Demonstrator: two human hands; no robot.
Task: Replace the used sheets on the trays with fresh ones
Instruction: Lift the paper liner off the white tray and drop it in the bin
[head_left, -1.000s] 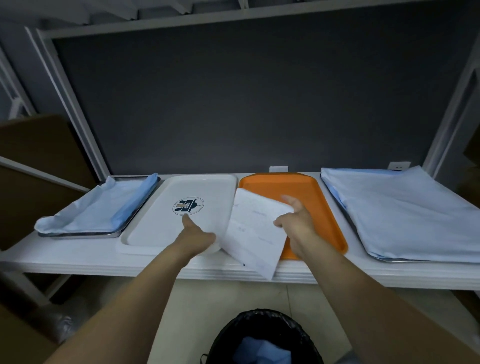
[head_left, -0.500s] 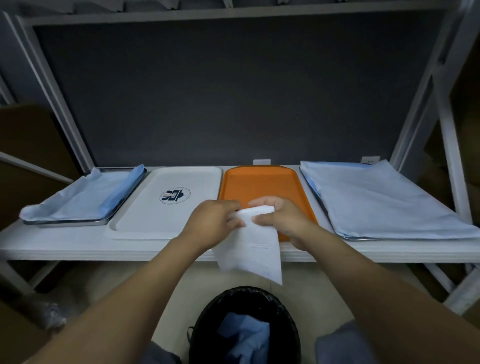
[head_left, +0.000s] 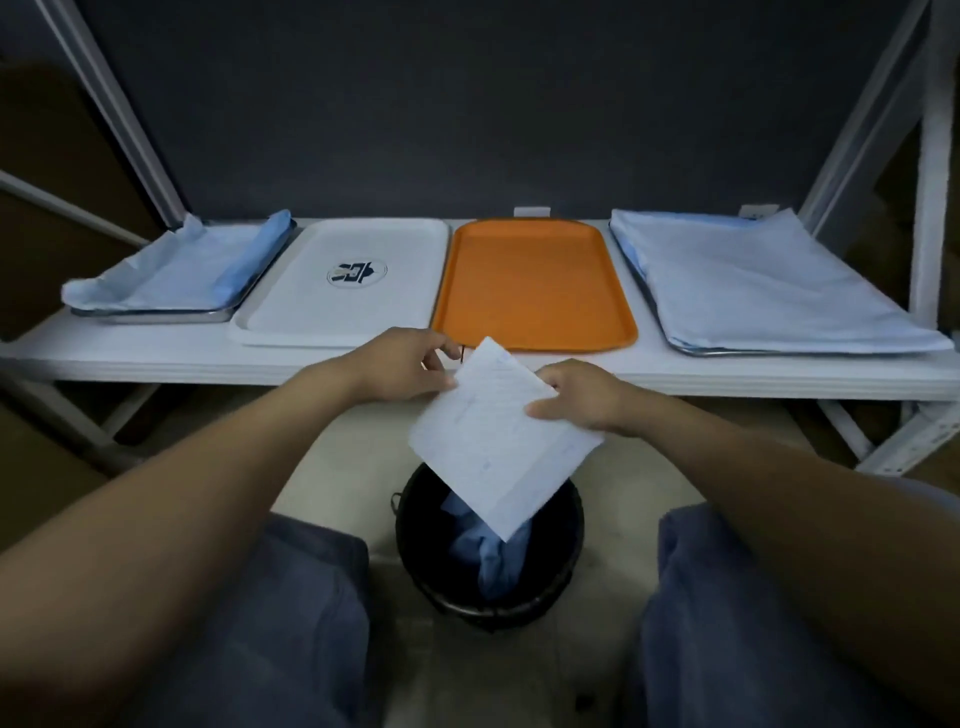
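Head view, left hand (head_left: 405, 364): fingers pinch the used sheet (head_left: 493, 447) at its left edge.
Right hand (head_left: 576, 397): curled on the right edge.
Used sheet: white, flat, faintly printed, hanging cornerwise over the bin (head_left: 563, 561); a second ago it lay across the trays.
Orange tray (head_left: 530, 286): now bare on the shelf, likely ready for a fresh sheet.
Fresh sheets (head_left: 769, 280): pale stack, far right.

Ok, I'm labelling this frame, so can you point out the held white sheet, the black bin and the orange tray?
white sheet (head_left: 498, 441): head view, middle of the paper.
black bin (head_left: 575, 519): head view, right side of its rim.
orange tray (head_left: 530, 280): head view, bare floor of the tray.
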